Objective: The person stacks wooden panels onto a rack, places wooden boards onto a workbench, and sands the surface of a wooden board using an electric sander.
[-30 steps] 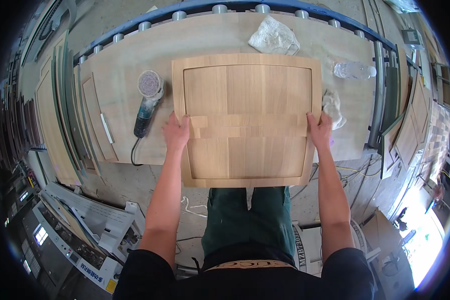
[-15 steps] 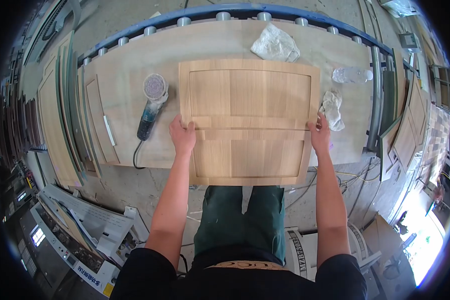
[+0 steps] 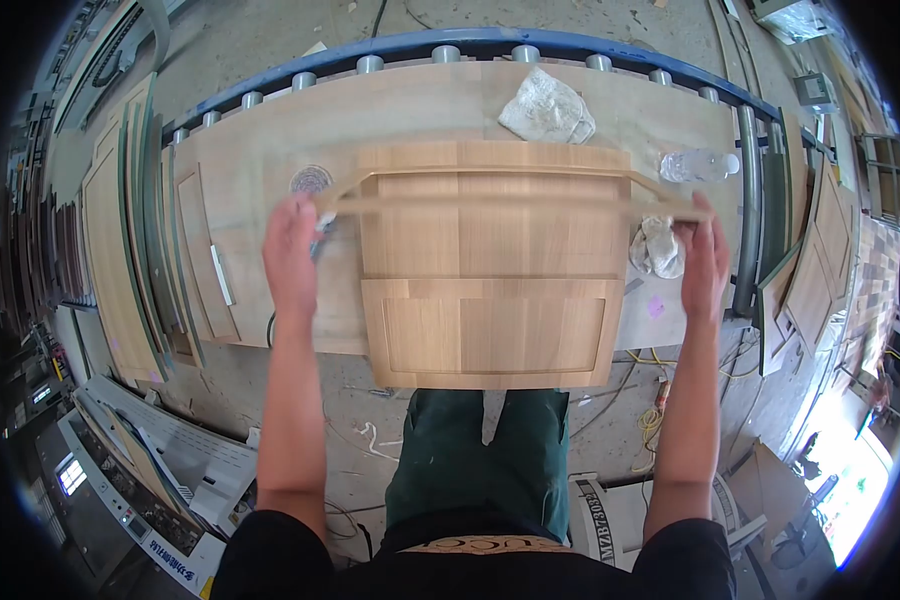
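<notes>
My left hand (image 3: 292, 250) and my right hand (image 3: 703, 250) are closed on opposite ends of a light wooden cabinet door panel (image 3: 510, 205). It is raised off the bench and tilted, seen almost edge-on and smeared by motion. Under it lies a wooden panel (image 3: 490, 245), with a framed wooden door panel (image 3: 490, 330) nearer my body. Left of them, a disc sander (image 3: 311, 180) is partly hidden behind my left hand. A crumpled white cloth (image 3: 657, 250) rests close to my right hand.
The plywood-topped bench (image 3: 240, 200) has a blue roller rail (image 3: 480, 40) along its far side. Another white cloth (image 3: 547, 108) and a plastic bottle (image 3: 700, 165) lie on top. Upright panels (image 3: 120, 230) lean at the left, and more boards (image 3: 820, 250) stand at the right.
Both hands have moved apart and lifted the far door panel, tilting it up from the bench. The panel beneath is now exposed, and my left hand now covers part of the sander.
</notes>
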Demonstrator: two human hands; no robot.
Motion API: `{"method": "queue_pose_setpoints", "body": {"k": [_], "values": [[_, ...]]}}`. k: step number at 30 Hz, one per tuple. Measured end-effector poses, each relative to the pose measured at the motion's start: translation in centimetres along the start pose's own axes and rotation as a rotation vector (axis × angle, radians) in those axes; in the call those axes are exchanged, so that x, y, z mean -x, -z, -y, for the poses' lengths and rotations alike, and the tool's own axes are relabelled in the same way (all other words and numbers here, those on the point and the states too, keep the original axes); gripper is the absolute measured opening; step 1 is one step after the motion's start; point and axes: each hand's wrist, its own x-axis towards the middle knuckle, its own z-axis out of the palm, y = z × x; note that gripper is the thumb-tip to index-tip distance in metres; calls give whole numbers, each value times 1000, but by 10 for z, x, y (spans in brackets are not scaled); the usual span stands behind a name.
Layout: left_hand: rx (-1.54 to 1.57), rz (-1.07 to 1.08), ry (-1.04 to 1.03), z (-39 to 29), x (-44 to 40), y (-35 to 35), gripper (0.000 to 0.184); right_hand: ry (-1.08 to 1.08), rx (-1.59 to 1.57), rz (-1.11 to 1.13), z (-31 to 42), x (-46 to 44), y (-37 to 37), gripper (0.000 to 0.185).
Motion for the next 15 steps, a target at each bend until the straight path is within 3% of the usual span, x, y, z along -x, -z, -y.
{"method": "queue_pose_setpoints", "body": {"k": [3, 5, 7, 10, 13, 15], "values": [[-137, 19, -135, -40, -43, -15, 40, 188, 325, -44, 32, -50, -24, 43], [-263, 58, -299, -33, -87, -21, 44, 274, 733, -167, 34, -96, -23, 39], [-265, 131, -295, -31, -127, -26, 45, 437, 733, -207, 35, -127, -33, 39], [-341, 133, -265, -37, -174, -41, 49, 457, 626, -147, 21, -179, -44, 40], [-366, 79, -225, -28, -218, -55, 50, 352, 508, -86, 5, -217, -66, 43], [-333, 110, -178, -17, -253, -60, 69, 201, 220, 25, -3, -239, -81, 45]]}}
